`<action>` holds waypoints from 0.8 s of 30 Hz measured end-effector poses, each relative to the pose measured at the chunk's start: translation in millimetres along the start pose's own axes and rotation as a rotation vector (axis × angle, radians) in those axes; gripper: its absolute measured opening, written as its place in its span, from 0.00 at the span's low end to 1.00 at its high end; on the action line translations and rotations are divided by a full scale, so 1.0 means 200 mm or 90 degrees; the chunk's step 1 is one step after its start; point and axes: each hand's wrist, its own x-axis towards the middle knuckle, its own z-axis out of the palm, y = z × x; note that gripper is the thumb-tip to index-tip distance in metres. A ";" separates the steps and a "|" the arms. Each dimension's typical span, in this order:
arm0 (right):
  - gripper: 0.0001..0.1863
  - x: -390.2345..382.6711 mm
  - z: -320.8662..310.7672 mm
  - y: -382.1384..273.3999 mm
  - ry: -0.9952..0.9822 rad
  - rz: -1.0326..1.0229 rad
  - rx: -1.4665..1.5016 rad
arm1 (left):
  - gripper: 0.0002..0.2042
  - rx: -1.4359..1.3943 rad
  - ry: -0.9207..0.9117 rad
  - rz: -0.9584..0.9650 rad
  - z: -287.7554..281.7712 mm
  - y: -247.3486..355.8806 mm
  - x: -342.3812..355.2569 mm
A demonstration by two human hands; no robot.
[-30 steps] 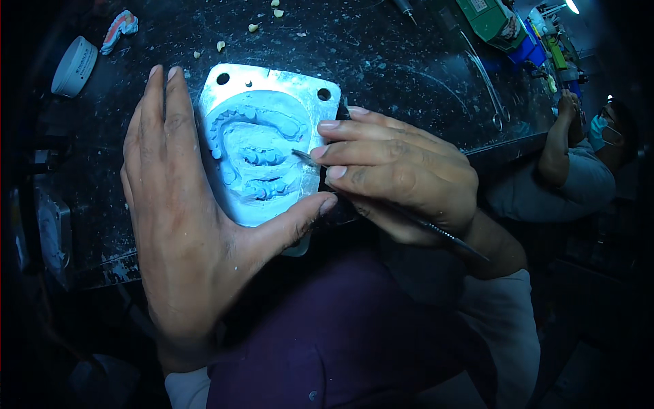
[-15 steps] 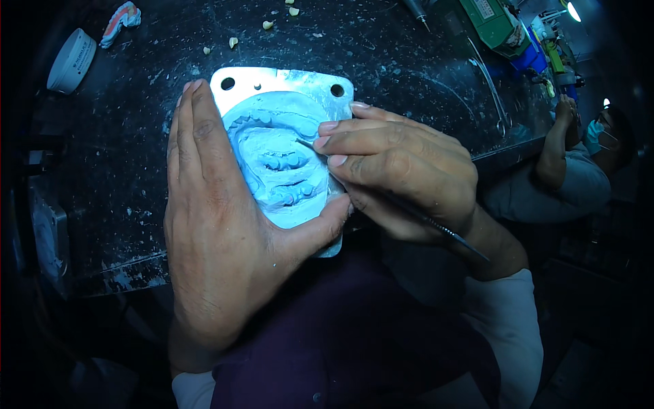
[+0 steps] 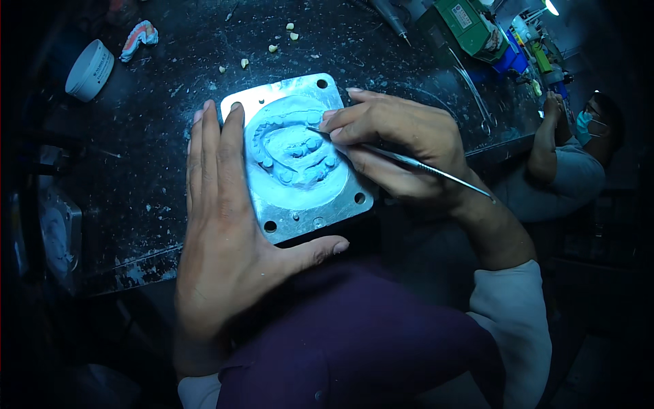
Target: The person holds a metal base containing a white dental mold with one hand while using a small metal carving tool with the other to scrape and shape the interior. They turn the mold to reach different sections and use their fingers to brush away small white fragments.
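Note:
A square metal flask plate (image 3: pixel 314 220) with corner holes holds pale-blue plaster (image 3: pixel 293 187) shaped as a dental arch with tooth forms inside it. My left hand (image 3: pixel 223 235) lies along the plate's left side, fingers stretched out against it and thumb reaching below its near edge. My right hand (image 3: pixel 402 143) is closed on a slim steel carving tool (image 3: pixel 443 172) at the plate's upper right, with the working tip at the plaster near the right end of the arch.
The dark bench (image 3: pixel 136 204) carries a white tub (image 3: pixel 89 70), pink denture model (image 3: pixel 139 39), several tooth pieces (image 3: pixel 272 48), handpiece (image 3: pixel 387 22), scissors (image 3: pixel 477 95), green box (image 3: pixel 461 29) and another flask half (image 3: pixel 60 228). A masked co-worker (image 3: pixel 565 163) sits at the right.
The plate has turned counterclockwise, exposing its near edge and lower holes. My left hand has shifted rightward, its thumb dropping below that edge. My right hand with the tool has moved slightly up.

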 end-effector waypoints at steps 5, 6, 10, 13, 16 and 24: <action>0.12 -0.01 0.04 0.00 0.000 -0.041 -0.007 | 0.81 -0.092 0.074 0.091 0.03 -0.15 0.11; 0.12 -0.02 0.05 0.01 0.006 -0.049 -0.014 | 0.78 -0.142 0.045 0.052 0.05 -0.14 0.11; 0.13 -0.03 0.06 0.04 0.007 -0.075 -0.014 | 0.73 -0.154 0.029 0.007 0.06 -0.10 0.09; 0.13 -0.04 0.05 0.06 -0.004 -0.071 -0.001 | 0.73 -0.122 0.027 0.005 0.09 -0.11 0.10; 0.12 -0.01 0.04 0.03 -0.008 -0.085 0.015 | 0.73 -0.116 0.034 -0.009 0.04 -0.07 0.07; 0.09 0.02 0.06 -0.02 0.015 -0.100 -0.076 | 0.72 -0.127 0.027 -0.009 0.04 -0.08 0.07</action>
